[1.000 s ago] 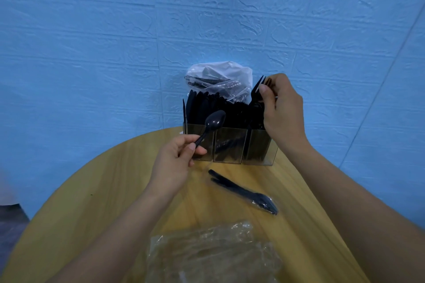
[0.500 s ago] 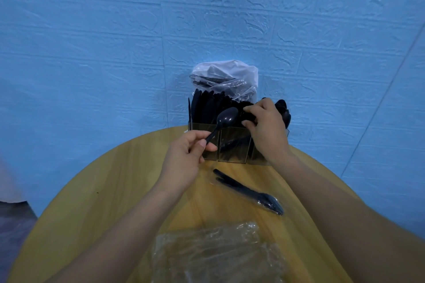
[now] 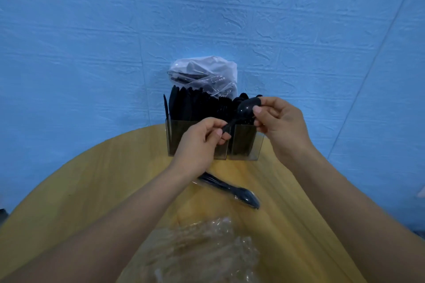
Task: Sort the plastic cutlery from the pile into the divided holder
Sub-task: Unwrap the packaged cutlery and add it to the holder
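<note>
Both hands hold one black plastic spoon (image 3: 243,111) in front of the divided holder (image 3: 243,145). My left hand (image 3: 200,145) pinches its handle, and my right hand (image 3: 279,122) pinches the bowl end between thumb and fingers. The clear smoky holder stands at the table's far edge, packed with black cutlery: knives (image 3: 181,105) upright on its left side, other pieces hidden behind my hands. A wrapped black cutlery piece (image 3: 232,190) lies on the table below my hands.
A clear plastic bag (image 3: 204,73) with more black cutlery sits behind and above the holder against the blue wall. Crumpled clear wrappers (image 3: 202,250) lie near the front of the round wooden table (image 3: 92,190).
My right hand left the holder's right compartment and took hold of the bowl of the spoon. My left hand kept its grip on the handle and rose slightly toward the holder.
</note>
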{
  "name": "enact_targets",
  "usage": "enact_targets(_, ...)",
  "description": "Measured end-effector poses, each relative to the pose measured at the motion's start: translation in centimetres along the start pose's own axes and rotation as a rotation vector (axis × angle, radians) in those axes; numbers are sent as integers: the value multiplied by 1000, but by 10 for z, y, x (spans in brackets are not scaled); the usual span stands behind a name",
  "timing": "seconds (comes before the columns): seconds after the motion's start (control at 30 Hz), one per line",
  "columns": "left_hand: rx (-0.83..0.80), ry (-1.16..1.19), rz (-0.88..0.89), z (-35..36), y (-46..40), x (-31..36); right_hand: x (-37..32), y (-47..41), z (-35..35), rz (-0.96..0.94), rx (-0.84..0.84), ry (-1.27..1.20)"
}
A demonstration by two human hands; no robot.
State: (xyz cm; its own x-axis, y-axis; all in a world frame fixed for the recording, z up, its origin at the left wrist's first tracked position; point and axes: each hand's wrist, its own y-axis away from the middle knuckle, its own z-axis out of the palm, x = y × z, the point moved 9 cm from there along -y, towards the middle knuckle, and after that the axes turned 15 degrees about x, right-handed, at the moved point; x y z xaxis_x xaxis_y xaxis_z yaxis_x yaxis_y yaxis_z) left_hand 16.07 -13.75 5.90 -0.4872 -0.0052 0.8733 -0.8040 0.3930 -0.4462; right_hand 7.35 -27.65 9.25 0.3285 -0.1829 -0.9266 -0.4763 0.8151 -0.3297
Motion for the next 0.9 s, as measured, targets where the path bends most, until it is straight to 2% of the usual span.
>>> enact_targets(0.17, -57, -275, 163, 24, -11, 8, -18, -22, -39, -61, 45, -34)
enact_targets(0.33, -112, -598, 397, 45, -13, 10, -40, -35, -53, -241, 70, 67)
enact_targets(0.47, -147, -793, 528, 56, -8, 4, -44, -36, -43, -394, 27, 193)
enact_targets(0.6, -137, -857, 588, 59, -6, 1, -45, -36, -39, -501, 23, 283)
enact_targets(0.9, -123, -843, 630, 58, -8, 2, -28, -41, -17, -558, -27, 427)
